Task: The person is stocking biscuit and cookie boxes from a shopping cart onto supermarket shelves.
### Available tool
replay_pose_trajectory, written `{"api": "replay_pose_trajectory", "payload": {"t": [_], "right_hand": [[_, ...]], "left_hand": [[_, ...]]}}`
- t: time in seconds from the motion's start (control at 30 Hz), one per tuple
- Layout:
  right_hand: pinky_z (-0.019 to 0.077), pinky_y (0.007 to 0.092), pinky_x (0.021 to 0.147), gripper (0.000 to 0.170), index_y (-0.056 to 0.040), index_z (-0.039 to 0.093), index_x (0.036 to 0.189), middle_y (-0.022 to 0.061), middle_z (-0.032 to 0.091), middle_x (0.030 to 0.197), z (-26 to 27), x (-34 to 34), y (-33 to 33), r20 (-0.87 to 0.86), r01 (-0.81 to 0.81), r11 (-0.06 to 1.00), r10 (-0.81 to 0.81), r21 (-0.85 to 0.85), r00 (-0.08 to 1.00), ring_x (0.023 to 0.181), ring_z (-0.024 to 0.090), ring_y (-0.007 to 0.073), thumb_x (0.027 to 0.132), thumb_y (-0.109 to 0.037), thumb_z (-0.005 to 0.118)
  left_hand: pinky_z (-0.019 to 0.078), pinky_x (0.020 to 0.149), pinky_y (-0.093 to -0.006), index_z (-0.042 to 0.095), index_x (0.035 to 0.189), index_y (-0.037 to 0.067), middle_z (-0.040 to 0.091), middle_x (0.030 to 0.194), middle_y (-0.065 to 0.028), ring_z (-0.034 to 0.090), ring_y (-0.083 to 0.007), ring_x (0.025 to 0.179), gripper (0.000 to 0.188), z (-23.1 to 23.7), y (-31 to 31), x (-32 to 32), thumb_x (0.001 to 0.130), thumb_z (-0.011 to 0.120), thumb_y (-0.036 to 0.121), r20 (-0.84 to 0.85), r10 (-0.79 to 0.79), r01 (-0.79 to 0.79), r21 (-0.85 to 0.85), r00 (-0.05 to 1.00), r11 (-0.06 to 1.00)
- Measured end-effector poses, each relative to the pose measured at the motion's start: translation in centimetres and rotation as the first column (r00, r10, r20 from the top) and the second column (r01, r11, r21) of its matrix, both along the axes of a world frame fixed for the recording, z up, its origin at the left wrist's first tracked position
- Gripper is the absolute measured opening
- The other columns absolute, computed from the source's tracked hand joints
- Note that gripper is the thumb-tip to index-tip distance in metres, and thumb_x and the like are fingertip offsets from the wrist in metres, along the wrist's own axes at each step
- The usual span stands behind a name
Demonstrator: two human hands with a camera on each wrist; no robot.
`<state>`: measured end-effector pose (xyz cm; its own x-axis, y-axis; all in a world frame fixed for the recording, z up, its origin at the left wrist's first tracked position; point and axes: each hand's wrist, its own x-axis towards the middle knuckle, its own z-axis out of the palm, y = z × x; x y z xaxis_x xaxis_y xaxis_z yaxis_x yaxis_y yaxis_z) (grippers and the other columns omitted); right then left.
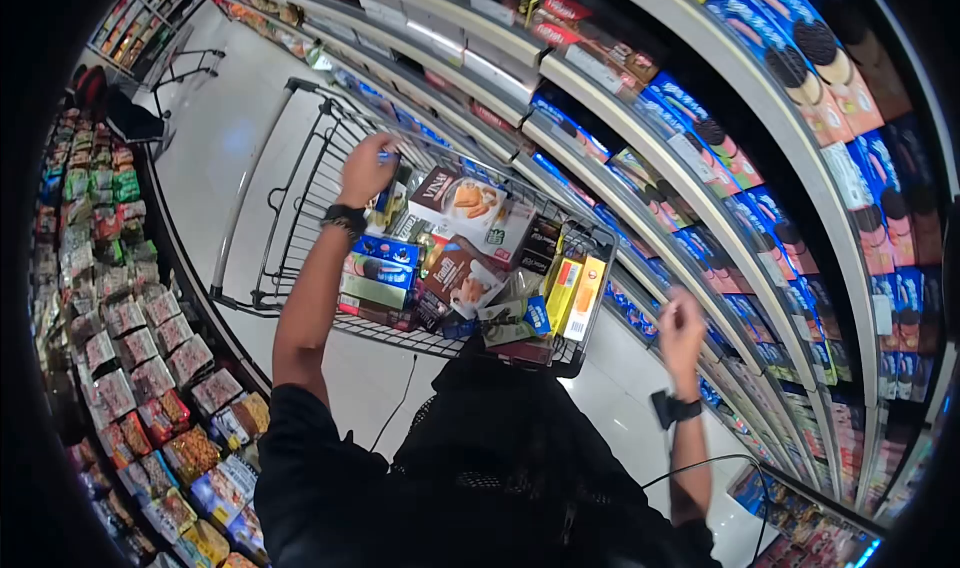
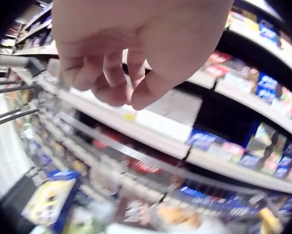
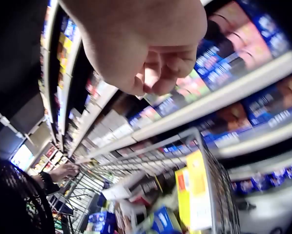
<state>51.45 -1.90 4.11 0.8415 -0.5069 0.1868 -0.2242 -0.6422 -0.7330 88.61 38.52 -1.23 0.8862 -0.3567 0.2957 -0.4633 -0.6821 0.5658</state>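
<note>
My left hand (image 1: 370,170) is over the near-left part of a wire shopping cart (image 1: 270,243), its fingers loosely curled around nothing. Below and beside it lie a brown and white box (image 1: 472,206), a blue box (image 1: 382,260) and a brown box (image 1: 465,276). Two yellow boxes (image 1: 585,298) stand at the cart's right end. My right hand (image 1: 682,328) hangs in the air between the cart and the shelves, bent loosely and empty. In the left wrist view the left hand's fingers (image 2: 114,83) curl toward the thumb; in the right wrist view the right hand's fingers (image 3: 160,73) hang curled.
Long shelves (image 1: 640,118) of blue and pink packets run along the right side, close to the cart. Packaged snacks (image 1: 150,368) fill a low display on the left. Pale floor (image 1: 230,88) stretches beyond the cart, and a dark cable (image 1: 405,398) hangs below it.
</note>
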Motion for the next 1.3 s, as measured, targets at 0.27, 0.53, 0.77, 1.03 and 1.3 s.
{"api": "replay_pose_trajectory", "payload": {"t": [0.27,0.53,0.77,1.03,1.3], "right_hand": [[0.0423,0.0219,0.052,0.019,-0.0037,0.063,0.101,0.0008,0.059,0.071,-7.4,-8.1,8.3,-0.4,0.001,0.939,0.145,0.343,0.905,0.055,0.051,0.0053,0.083,-0.005,0.06],[0.0389,0.0234,0.048,0.021,-0.0046,0.063,0.101,0.0053,0.059,0.073,-3.0,-4.9,8.6,-0.418,0.015,0.975,0.08,0.22,0.905,0.055,0.054,0.0101,0.081,0.002,0.058],[0.042,0.026,0.052,0.019,-0.0051,0.062,0.101,0.0058,0.058,0.074,-1.7,-4.2,9.4,-0.405,-0.016,0.976,0.105,0.216,0.908,0.059,0.056,0.014,0.083,-0.001,0.058],[0.0477,0.0276,0.062,0.026,-0.0046,0.059,0.11,0.0099,0.063,0.083,-0.7,1.5,11.9,-0.225,-0.202,0.914,0.292,0.351,0.93,0.066,0.059,0.0162,0.084,-0.003,0.058],[0.0439,0.0369,0.089,0.083,-0.0046,0.018,0.142,0.0164,0.047,0.127,3.8,6.5,14.1,0.089,-0.212,0.873,0.192,0.439,0.977,0.106,0.054,0.0276,0.077,-0.013,0.07]], "left_hand": [[0.0391,0.094,-0.0495,0.06,0.111,0.022,0.059,0.108,-0.0063,0.055,-0.0268,0.105,0.055,-11.7,11.1,-7.3,0.059,0.071,0.009,-0.367,0.095,0.162,0.609,0.925,0.776],[0.0275,0.101,-0.0503,0.056,0.113,0.027,0.058,0.108,-0.0014,0.058,-0.0225,0.104,0.058,-14.1,4.8,-6.5,0.059,0.075,0.019,-0.466,-0.159,0.472,0.7,0.87,0.536],[0.0501,0.079,-0.0346,0.064,0.106,0.013,0.067,0.096,-0.009,0.065,-0.0232,0.088,0.053,-9.0,3.8,-5.6,0.061,0.08,0.036,-0.466,0.022,0.12,0.272,0.884,0.955],[0.0468,0.062,-0.0214,0.054,0.114,0.006,0.063,0.096,-0.0017,0.058,-0.0055,0.079,0.036,0.2,-1.3,-6.6,0.082,0.067,0.016,-0.716,-0.547,-0.289,-0.685,0.433,0.669],[0.0468,0.07,-0.0296,0.053,0.12,0.004,0.06,0.09,-0.0042,0.058,-0.0133,0.079,0.059,5.6,-10.9,-12.9,0.072,0.076,0.031,-0.519,-0.726,0.538,-0.491,0.451,0.685]]}}
